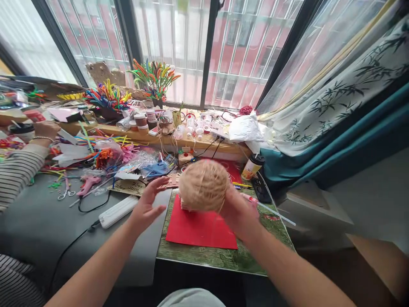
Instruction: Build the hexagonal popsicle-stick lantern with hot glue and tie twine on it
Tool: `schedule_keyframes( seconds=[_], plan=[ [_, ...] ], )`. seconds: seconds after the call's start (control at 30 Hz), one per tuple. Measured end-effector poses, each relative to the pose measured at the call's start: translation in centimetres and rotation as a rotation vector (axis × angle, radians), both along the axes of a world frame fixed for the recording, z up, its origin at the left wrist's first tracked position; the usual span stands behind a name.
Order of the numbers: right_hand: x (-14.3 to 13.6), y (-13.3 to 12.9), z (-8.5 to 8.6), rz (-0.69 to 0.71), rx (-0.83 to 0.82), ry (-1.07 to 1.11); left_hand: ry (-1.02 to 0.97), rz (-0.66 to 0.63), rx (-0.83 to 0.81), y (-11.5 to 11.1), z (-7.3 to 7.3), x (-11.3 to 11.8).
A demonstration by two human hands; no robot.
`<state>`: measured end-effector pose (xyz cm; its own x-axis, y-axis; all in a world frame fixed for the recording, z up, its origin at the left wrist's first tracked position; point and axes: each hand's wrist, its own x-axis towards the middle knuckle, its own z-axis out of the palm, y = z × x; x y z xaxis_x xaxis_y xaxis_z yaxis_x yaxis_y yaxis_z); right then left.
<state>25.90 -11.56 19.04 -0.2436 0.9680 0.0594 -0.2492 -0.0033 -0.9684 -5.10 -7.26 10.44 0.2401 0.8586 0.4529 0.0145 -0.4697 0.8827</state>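
A ball of tan twine (pixel 204 186) is held up over the table, slightly blurred. My right hand (pixel 238 209) grips it from its right side, the fingertips hidden behind the ball. To the left of the ball, my left hand (pixel 151 204) hovers with thumb and fingers spread, touching nothing. Beneath the ball lies a red sheet (pixel 201 232) on the green patterned table mat (pixel 204 256). Something pale and stacked shows partly behind the ball. A pink glue gun (pixel 252 207) with a pale stick lies just beyond my right hand, partly covered by it.
A co-worker's hand (pixel 46 130) reaches into clutter at the far left. A white power strip (pixel 118 212), scissors (pixel 66 187) and another pink glue gun (pixel 88 185) lie on the grey mat. A cup (pixel 252 166) and a phone (pixel 261 189) are at right. Pipe-cleaner bundles (pixel 156 81) line the sill.
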Motion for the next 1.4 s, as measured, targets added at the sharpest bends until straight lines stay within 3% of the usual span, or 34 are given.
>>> schedule_keyframes(
  seconds=[0.07, 0.17, 0.3, 0.47, 0.63, 0.77, 0.87, 1.03, 1.13, 1.23, 1.33, 1.4],
  plan=[
    [-1.3, -2.1, -2.7, 0.173, -0.139, 0.233, 0.016, -0.196, -0.086, -2.5, 1.2, 1.2],
    [-3.1, -3.9, -5.6, 0.271, -0.23, 0.401, -0.003, -0.248, -0.207, -5.3, 0.9, 2.1],
    [-3.8, -5.0, -8.3, 0.344, -0.333, 0.428, -0.037, -0.068, -0.278, -7.0, -1.2, 1.7],
    [-1.9, -5.5, -11.3, 0.456, -0.463, 0.214, -0.154, 0.155, -0.38, -7.6, -3.3, -0.3],
    [1.1, -5.3, -13.3, 0.287, -0.197, -0.057, -0.433, 0.034, -0.548, -7.8, -3.3, -2.3],
    [3.0, -5.8, -14.9, 0.251, 0.016, -0.393, -0.578, 0.094, -0.584, -7.5, -1.9, -2.1],
    [4.6, -6.3, -16.0, 0.254, 0.127, -0.484, -0.626, 0.208, -0.651, -6.6, -1.7, -2.1],
    [7.6, -6.2, -17.9, 0.099, 0.108, -0.531, -0.69, 0.222, -0.735, -3.6, -2.4, -2.2],
    [8.5, -6.2, -19.0, 0.1, 0.149, -0.495, -0.645, 0.346, -0.657, 0.0, -2.2, -1.6],
    [8.4, -6.4, -20.0, 0.14, 0.246, -0.491, -0.46, 0.571, -0.582, 4.6, -2.1, -0.3],
    [8.0, -6.6, -20.9, 0.175, 0.35, -0.544, -0.403, 0.675, -0.523, 7.9, -3.0, 0.8],
    [7.8, -6.8, -21.4, 0.174, 0.395, -0.582, -0.364, 0.736, -0.476, 8.8, -4.1, 1.2]
  ],
)
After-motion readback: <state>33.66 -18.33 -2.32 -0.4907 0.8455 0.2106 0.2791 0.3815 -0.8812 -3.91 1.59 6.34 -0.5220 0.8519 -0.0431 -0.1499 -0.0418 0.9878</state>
